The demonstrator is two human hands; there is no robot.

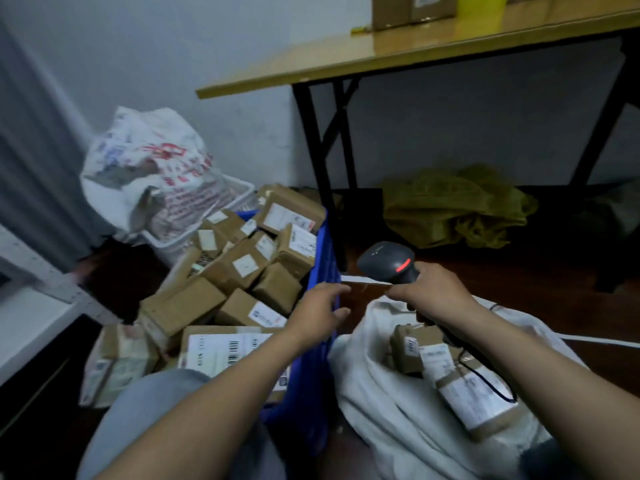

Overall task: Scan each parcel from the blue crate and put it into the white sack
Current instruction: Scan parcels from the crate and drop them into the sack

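The table point(415, 50) stands beyond the crate point(310, 393), off to its right, and carries a cardboard box point(408, 8) at its far edge. The sack point(388, 420) slumps against the crate's right wall, its mouth open toward the person. The crate itself is blue and heaped with brown parcels point(242, 268), each with a white label, piled above its rim. More boxes point(114, 362) lie outside the crate's left side.

Behind the crate's far left corner a white basket point(239, 188) holds a bag point(149, 161) printed in red and blue. A crumpled green cloth point(453, 206) lies on the floor to the far right of the crate, under the table. A grey trouser leg point(149, 410) rises at the crate's near edge.

Two parcels are in the sack just right of the crate: a small one point(408, 351) and a longer one point(478, 400) nearer the person.

The scanner point(388, 261) is dark with a red light glowing on its head. It hangs above the sack's mouth, just right of the crate's rim, and a black cable point(485, 379) trails from it across the sacked parcels.

The right hand point(429, 292) is wrapped round the scanner's handle. The left hand point(318, 310) is over the crate's right rim with its fingers spread and loose, and it holds nothing.
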